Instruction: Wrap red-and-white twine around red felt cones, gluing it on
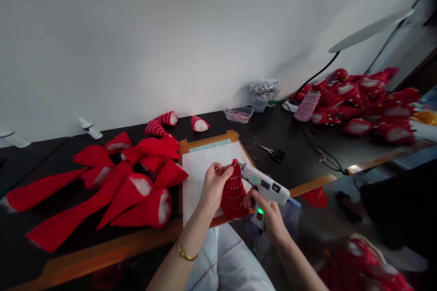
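Observation:
My left hand [216, 184] pinches a small red felt cone hat [234, 195] near its top. White-and-red twine winds round the hat in rows. In my right hand [269, 213] is a white glue gun [266, 184], gripped by its handle, with a green light glowing on it. The gun's nozzle points left and meets or nearly meets the tip of the hat; I cannot tell which. A length of striped twine [218, 261] runs across my lap. Under the hat lies a white sheet [196, 173] on the table.
Plain red stuffed cones [136, 186] lie piled on the left. Scissors [275, 153] rest right of the sheet. Behind are a plastic tray [239, 116], a twine spool [307, 106] and a lamp [370, 32]. Finished-looking red cones [362, 100] heap at right; a bottle [90, 128] stands back left.

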Motion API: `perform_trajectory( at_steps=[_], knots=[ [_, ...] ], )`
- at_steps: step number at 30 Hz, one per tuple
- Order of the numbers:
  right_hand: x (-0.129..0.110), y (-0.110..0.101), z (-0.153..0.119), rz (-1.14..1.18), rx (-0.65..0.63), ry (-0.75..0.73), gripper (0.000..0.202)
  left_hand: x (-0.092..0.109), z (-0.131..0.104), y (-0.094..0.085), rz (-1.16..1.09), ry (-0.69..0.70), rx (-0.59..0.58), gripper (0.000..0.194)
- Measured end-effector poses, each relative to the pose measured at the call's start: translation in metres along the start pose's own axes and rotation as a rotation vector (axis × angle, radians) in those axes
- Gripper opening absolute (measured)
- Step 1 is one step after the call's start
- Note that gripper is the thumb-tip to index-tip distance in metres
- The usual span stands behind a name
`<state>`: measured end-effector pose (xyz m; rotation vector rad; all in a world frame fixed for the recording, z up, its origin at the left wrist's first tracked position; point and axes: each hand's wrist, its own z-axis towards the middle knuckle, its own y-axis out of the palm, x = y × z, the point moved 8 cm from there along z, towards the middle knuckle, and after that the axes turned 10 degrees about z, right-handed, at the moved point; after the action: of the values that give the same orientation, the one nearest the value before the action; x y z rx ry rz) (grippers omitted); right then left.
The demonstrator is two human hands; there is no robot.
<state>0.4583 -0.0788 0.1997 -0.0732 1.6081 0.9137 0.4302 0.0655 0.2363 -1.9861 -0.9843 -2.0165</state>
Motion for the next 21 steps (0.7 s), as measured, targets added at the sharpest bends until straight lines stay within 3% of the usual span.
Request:
perform_trajectory(
  at_steps=[4, 10, 14, 18, 21],
  knots=[
    [-0.006, -0.011, 0.008, -0.042, 0.078, -0.116, 0.036, 0.009, 0.000, -0.004, 0.197, 0.119, 0.020, 0.035],
    [-0.017, -0.014, 0.016, -0.146, 0.354, -0.125, 0.038, 0.022, 0.000, -0.004, 0.611, 0.271, 0.032, 0.024],
    [-0.022, 0.000, 0.020, -0.131, 0.349, -0.127, 0.040, 0.032, -0.002, -0.002, 0.747, 0.324, 0.044, 0.027],
    [-0.011, -0.003, 0.020, -0.174, 0.371, -0.129, 0.043, 0.017, -0.019, -0.002, 0.556, 0.222, -0.003, 0.043],
    [0.001, -0.023, 0.020, -0.232, 0.413, -0.103, 0.047, 0.005, -0.024, 0.006, 0.686, 0.218, -0.137, 0.034]
  ],
)
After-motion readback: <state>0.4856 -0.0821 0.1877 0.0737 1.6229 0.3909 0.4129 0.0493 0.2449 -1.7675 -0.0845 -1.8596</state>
